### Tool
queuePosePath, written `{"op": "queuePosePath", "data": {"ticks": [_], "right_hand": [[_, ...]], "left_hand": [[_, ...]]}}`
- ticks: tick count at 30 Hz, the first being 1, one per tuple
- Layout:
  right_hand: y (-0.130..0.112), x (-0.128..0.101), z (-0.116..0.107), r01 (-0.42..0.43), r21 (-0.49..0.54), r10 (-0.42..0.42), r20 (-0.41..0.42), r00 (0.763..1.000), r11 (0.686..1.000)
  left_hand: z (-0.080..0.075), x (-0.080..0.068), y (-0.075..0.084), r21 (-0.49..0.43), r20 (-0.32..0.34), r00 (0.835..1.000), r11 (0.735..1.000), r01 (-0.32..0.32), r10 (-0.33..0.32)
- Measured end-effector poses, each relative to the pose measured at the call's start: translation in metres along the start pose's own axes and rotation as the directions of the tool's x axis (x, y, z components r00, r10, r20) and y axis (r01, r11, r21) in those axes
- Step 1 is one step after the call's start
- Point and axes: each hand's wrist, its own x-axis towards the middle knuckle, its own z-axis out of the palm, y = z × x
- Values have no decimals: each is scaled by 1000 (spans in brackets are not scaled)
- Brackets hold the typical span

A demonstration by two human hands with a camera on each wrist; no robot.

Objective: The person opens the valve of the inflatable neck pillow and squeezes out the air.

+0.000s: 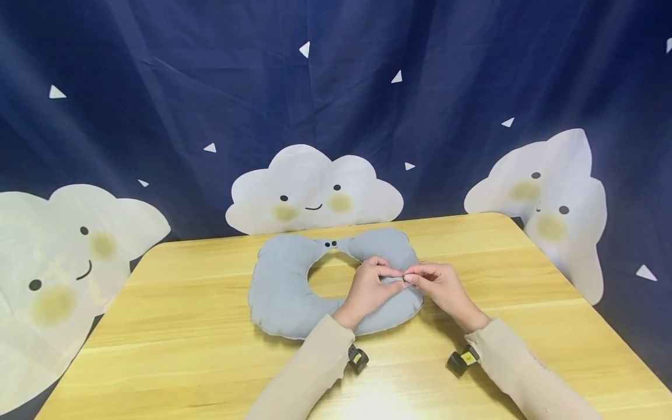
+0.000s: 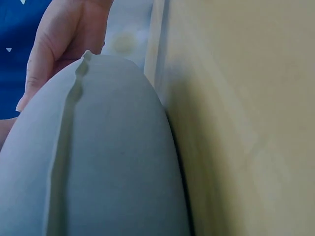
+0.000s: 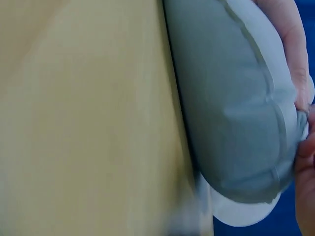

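A plump grey neck pillow (image 1: 283, 286) lies on the table, its opening showing the wood beneath. Thumb and fingertips of my left hand (image 1: 367, 289) pinch a small raised bit on the pillow's right lobe. From the other side, my right hand (image 1: 441, 286) pinches the same spot. A dark speck shows between the fingertips; its kind is too small to tell. In the right wrist view, a little grey fold or nub (image 3: 302, 120) sticks up between the fingers. The left wrist view shows the pillow's side seam, with the right hand beyond it.
The light wooden table (image 1: 173, 344) reaches back to a navy curtain (image 1: 357, 105) printed with smiling clouds. Two dark button eyes (image 1: 331, 244) sit on the pillow's narrow far band. Black wrist cameras (image 1: 359, 358) hang below both sleeves, close to the tabletop.
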Motion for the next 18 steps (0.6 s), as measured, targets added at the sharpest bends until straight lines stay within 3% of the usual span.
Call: {"op": "queuePosePath", "data": {"ticks": [7,14,18], "right_hand": [[15,0,-7,-93,52,89,73,993,994],[-7,0,-1,-197,33,197,6,980,980],[-10,0,-2,-199,26,200,-27,979,980]], "left_hand": [[1,-1,-1,0,-16,1000,1000,-24,24],[-1,-1,-2,-12,-41,999,1000,-6,6],[-2,0,-6,-58,-27,1000,998,-5,4]]}}
